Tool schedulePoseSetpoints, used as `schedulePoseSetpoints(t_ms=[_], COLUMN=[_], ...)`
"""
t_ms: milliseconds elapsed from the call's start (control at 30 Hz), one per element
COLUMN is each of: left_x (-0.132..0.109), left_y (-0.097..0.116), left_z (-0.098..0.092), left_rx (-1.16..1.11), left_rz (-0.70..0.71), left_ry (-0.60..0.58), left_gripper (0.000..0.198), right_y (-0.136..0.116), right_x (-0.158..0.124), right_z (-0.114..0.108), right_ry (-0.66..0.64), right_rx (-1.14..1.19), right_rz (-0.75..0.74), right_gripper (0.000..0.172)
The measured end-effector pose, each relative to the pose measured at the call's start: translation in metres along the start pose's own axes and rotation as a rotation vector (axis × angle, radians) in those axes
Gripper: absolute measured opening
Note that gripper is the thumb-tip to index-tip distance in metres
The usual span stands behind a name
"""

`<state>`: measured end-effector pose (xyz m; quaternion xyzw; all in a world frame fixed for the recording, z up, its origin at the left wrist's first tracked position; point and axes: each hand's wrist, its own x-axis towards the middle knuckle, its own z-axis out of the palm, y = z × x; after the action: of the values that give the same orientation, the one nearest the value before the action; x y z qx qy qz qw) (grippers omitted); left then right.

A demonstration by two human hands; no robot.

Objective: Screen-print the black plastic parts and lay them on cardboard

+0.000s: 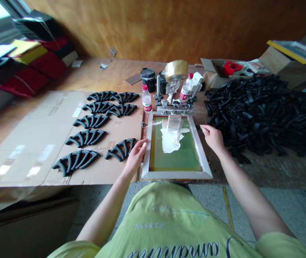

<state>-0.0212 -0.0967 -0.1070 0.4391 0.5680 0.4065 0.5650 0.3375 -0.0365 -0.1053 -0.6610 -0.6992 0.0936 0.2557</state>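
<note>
A metal-framed screen [178, 175] with green mesh lies in front of me, hinged to a clamp [174, 108] at its back. White ink [171, 140] and a pale squeegee [174, 123] rest on the mesh. My left hand [137, 154] is at the frame's left edge, fingers closed together; whatever they hold, if anything, is too small to tell. To the right of the frame, my right hand [213, 138] makes a pinch near a small dark thing [198, 127] beside the frame.
Curved black parts [81, 160] stand in rows on cardboard [96, 179] at the left. A large heap of black parts [257, 114] covers the right side. Behind are bottles [146, 100], a black tub [147, 79], a tape roll [176, 68] and an open box [209, 66].
</note>
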Motion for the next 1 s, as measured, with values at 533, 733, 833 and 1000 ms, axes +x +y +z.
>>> schedulePoseSetpoints(t_ms=[533, 733, 833, 1000], left_x=[0.02, 0.016, 0.015, 0.015], left_y=[-0.059, -0.052, -0.053, -0.056], left_z=[0.004, 0.007, 0.007, 0.007], left_rx=[0.209, 0.16, 0.128, 0.078], left_rz=[-0.076, -0.071, -0.083, -0.092], left_ry=[-0.006, 0.008, 0.004, 0.029], left_gripper=[0.067, 0.067, 0.069, 0.07], right_y=[-0.084, -0.087, -0.088, -0.084], right_x=[-0.036, -0.027, -0.041, -0.052], right_z=[0.031, 0.028, 0.041, 0.04], right_ry=[-0.512, -0.446, -0.367, -0.426], right_rx=[-0.209, -0.176, -0.207, -0.128], right_rz=[-0.555, -0.516, -0.499, -0.537], right_gripper=[0.029, 0.022, 0.034, 0.03])
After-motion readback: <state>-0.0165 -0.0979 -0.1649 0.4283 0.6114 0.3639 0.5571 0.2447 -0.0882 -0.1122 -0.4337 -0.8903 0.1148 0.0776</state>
